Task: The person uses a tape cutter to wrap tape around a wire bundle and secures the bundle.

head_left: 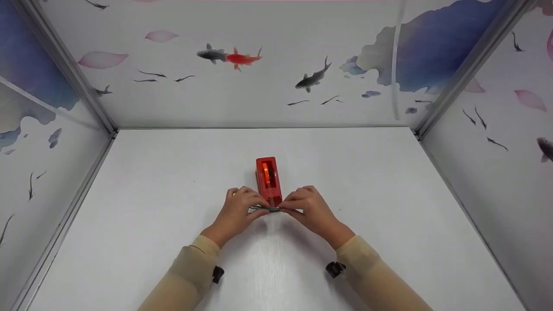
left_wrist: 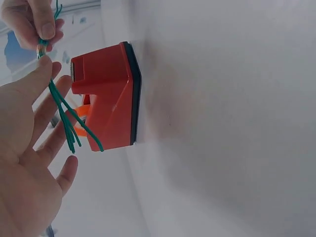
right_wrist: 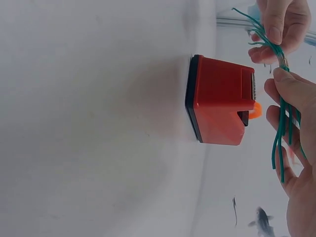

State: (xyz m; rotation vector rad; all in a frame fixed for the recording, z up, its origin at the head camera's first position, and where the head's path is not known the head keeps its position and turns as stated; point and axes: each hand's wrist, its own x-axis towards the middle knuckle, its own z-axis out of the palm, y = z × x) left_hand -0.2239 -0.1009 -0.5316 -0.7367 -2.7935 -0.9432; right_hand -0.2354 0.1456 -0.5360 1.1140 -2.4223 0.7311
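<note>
We see the bundle of green wires (right_wrist: 282, 113) held raised over the white surface (head_left: 151, 216), just before the near end of the red tape dispenser (left_wrist: 111, 79) and apart from it. The left hand (head_left: 237, 211) pinches it between thumb and forefinger, its other fingers spread; the right hand (head_left: 317, 211) pinches it in the same way, with loose fingers behind the strands. Between both pinches shows a brownish, shiny band (right_wrist: 283, 61), and we think they sit so close to keep the strands together there, since the free ends fan out. The toothed cutter (right_wrist: 254, 86) faces the person, probably so that tape from the orange roll (head_left: 266, 172) is easy to reach.
</note>
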